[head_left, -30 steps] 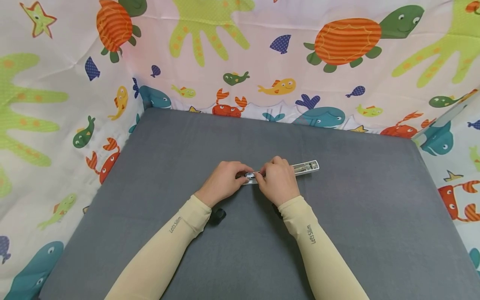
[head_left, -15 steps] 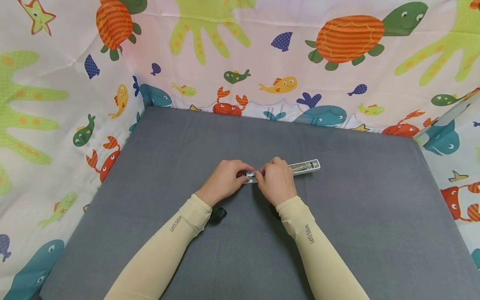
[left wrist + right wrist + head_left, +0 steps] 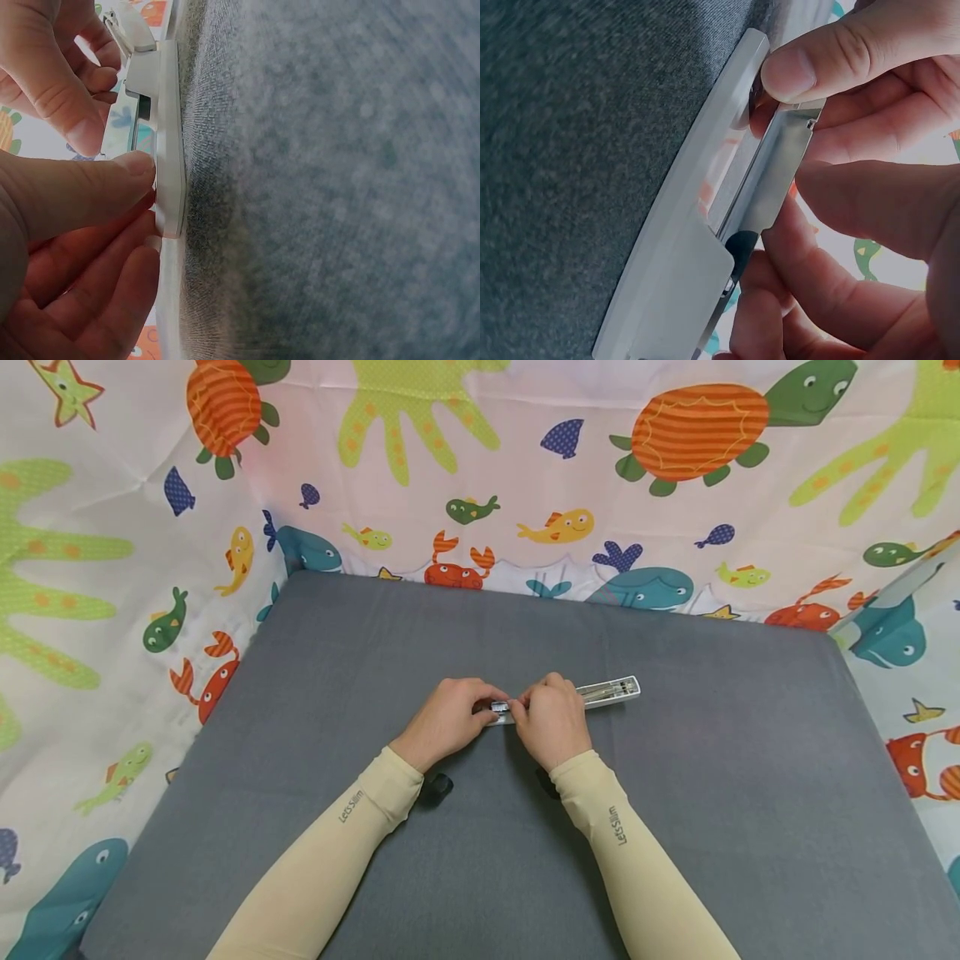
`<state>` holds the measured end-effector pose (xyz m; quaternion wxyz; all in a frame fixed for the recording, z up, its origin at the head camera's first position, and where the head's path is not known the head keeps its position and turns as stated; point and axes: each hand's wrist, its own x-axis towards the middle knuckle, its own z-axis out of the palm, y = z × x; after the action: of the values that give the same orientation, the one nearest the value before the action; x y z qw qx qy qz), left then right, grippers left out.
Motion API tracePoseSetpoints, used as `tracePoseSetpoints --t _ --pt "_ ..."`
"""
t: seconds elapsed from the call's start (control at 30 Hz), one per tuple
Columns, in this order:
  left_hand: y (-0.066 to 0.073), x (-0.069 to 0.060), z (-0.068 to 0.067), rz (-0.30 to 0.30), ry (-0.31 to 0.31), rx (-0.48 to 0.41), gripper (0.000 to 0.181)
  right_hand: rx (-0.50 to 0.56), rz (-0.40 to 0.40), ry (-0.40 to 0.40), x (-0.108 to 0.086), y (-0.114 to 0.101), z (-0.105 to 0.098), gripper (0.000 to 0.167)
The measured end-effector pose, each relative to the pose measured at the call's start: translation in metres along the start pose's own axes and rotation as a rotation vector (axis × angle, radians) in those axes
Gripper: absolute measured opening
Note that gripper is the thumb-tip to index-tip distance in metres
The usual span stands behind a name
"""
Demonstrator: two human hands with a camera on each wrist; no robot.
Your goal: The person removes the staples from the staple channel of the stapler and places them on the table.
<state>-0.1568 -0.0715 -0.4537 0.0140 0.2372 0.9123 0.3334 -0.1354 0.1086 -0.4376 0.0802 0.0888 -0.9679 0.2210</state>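
Opened stapler [image 3: 611, 692] near the middle of a gray tabletop [image 3: 375, 643], its length running from the left hand [image 3: 448, 718] rightward and slightly toward the far side. The far table edge, well apart from the stapler, meets a printed cloth [image 3: 517, 427]; further cloth bounds the left and right edges. Gray surface extends to both sides of the hands and in the gap between the two sleeves [image 3: 322, 860]. The left hand, thumb and fingers closed together, pinches the stapler's left end. The right hand [image 3: 557, 722], fingers bent, holds the stapler's middle part, thumb on the near side. The head view shows the right end, with metal parts inside the cover, but the right hand hides the middle. The left wrist view adds the white base [image 3: 171, 142] in profile along the gray cloth and the cover [image 3: 135, 26] tilted up at the right. The right wrist view alone shows the broad face of the metal rail [image 3: 776, 172], with right fingers partly behind it.
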Motion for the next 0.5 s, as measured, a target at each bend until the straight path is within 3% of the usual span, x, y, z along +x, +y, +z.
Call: tracePoseSetpoints --t 0.5 --pt "0.0003 -0.0003 -0.0007 -0.007 -0.009 0.007 0.024 0.039 0.055 -0.006 -0.0011 -0.0026 0.0002 0.022"
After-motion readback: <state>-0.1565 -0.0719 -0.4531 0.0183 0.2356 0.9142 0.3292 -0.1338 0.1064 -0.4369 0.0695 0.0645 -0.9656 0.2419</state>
